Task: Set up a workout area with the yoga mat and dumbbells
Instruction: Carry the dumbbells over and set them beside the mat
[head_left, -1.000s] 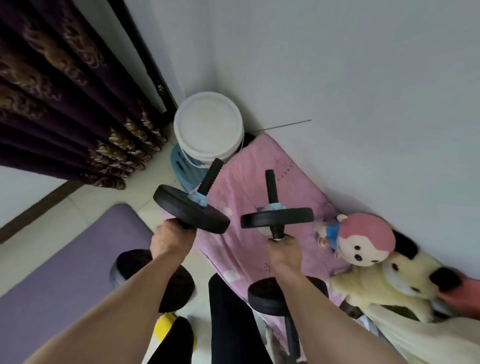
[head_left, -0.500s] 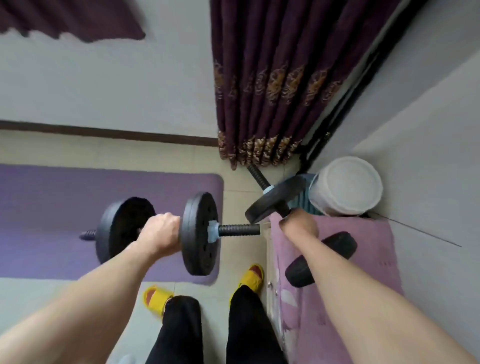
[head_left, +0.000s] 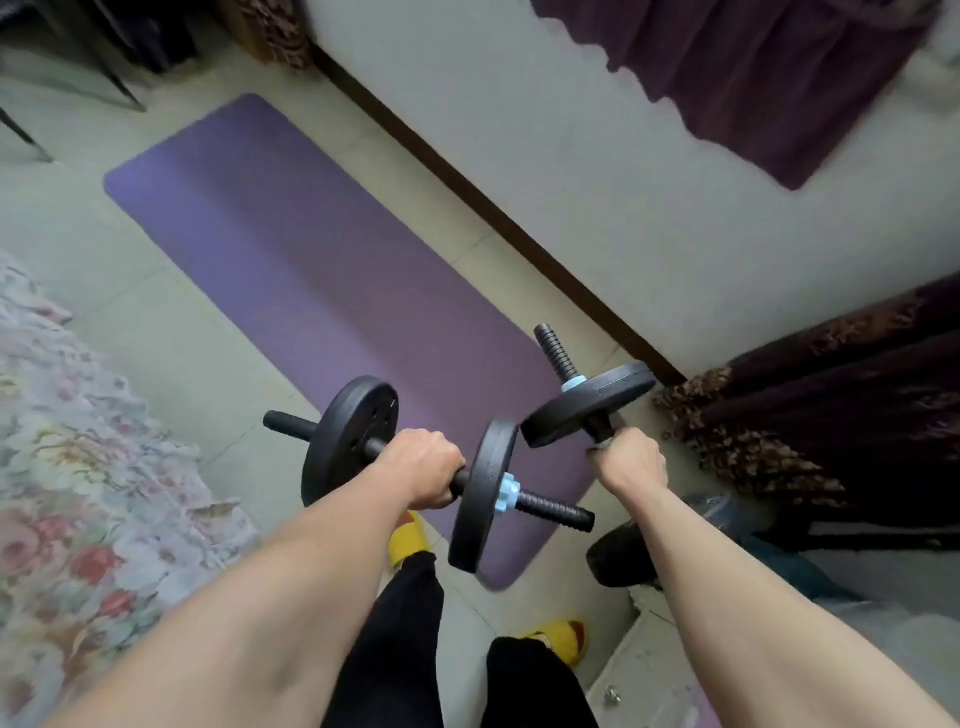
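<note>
A purple yoga mat (head_left: 291, 249) lies unrolled on the tiled floor, running from the far left toward my feet. My left hand (head_left: 423, 470) is closed around the bar of a black dumbbell (head_left: 483, 493), held roughly level above the mat's near end. My right hand (head_left: 631, 460) grips the bar of a second black dumbbell (head_left: 589, 402), held tilted, upper plate above the mat's near right corner. Its lower plate shows behind my right forearm. The two dumbbells' plates nearly touch in the middle.
A wall with a dark skirting board (head_left: 467, 192) runs along the mat's far side. Dark purple curtains (head_left: 810, 410) hang at the right. A floral bedcover (head_left: 67, 467) fills the left. My yellow slippers (head_left: 408, 538) stand on pale tiles by the mat's near end.
My view has swung left, away from the corner with the white bucket, toward the mat. Both dumbbells came along in my hands and now hover over the mat's near end.
</note>
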